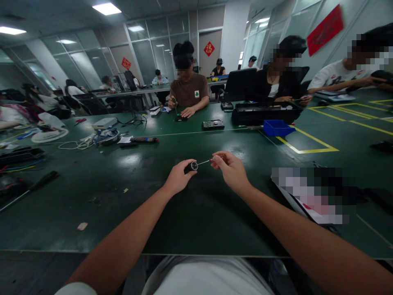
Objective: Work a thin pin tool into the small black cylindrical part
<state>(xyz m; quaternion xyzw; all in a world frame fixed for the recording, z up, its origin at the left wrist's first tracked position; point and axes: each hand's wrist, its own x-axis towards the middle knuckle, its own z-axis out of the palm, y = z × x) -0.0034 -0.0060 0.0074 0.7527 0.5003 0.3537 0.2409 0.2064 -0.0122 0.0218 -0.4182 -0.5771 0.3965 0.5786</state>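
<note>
My left hand (179, 177) is closed around a small black cylindrical part (193, 166), whose round end with a light rim faces right toward my other hand. What kind of part it is, I cannot make out. Between finger and thumb, my right hand (229, 168) pinches the red handle of a thin screwdriver (205, 162). Its metal shaft points left, and the tip reaches the rimmed end of the black part. Whether the tip sits inside or only touches the end is too small to tell. Both hands are above the green table (196, 221).
A pixelated flat object (307, 196) lies by my right forearm. Farther back are a blue bin (278, 128), a long black housing (265, 113), a circuit board unit (213, 124) and a pen-like tool (144, 139). Cables (106, 137) lie left. Co-workers sit opposite.
</note>
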